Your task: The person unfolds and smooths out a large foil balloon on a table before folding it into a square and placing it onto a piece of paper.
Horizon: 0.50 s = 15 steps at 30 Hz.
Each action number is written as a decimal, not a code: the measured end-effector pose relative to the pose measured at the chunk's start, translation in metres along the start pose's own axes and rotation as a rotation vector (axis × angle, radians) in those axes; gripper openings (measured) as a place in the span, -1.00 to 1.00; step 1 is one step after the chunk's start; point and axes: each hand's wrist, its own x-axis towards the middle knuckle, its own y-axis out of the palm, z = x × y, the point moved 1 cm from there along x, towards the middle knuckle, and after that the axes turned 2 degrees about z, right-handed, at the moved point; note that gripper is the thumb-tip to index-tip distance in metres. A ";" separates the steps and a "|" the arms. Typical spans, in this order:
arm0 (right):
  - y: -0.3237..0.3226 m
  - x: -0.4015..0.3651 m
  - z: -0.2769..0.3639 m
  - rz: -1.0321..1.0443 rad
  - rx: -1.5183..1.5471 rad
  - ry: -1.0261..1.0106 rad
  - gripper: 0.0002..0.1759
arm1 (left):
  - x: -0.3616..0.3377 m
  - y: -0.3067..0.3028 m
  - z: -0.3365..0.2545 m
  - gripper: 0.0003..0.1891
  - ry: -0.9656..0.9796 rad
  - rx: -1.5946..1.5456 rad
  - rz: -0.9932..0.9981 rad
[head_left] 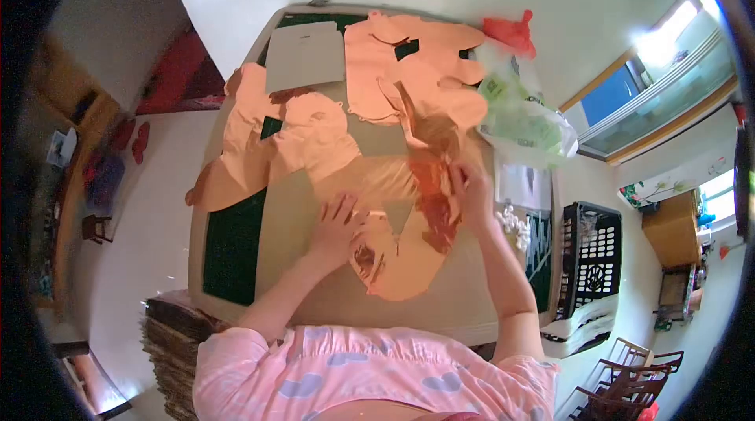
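A large orange cut-out sheet (417, 264) with a shiny, foil-like surface lies on the table in front of me. My left hand (338, 228) rests on its left side, fingers stretched out. At the sheet's right side, my right hand (469, 189) pinches a darker, glossy orange flap (435, 204) that is folded and creased. The fingertips are partly hidden. More orange cut-out pieces lie farther back, one group on the left (244, 130) and another behind my right hand (370, 67).
A grey-white flat board (305, 57) lies at the table's back left. Along the right side are a red plastic bag (511, 34), a clear green-printed bag (527, 122) and small white bits (515, 226). A black crate (590, 260) stands right of the table, stacked cardboard (169, 350) at lower left.
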 end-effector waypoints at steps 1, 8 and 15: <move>0.004 -0.027 0.008 0.038 -0.011 0.027 -0.88 | -0.015 0.000 0.002 -0.44 -0.019 -0.005 0.013; 0.023 -0.171 0.061 0.263 0.099 0.152 -0.88 | -0.047 -0.021 0.006 -0.44 -0.061 0.032 0.033; -0.006 -0.157 0.091 0.425 0.008 0.033 -0.76 | -0.049 -0.032 -0.001 -0.39 -0.112 0.002 0.059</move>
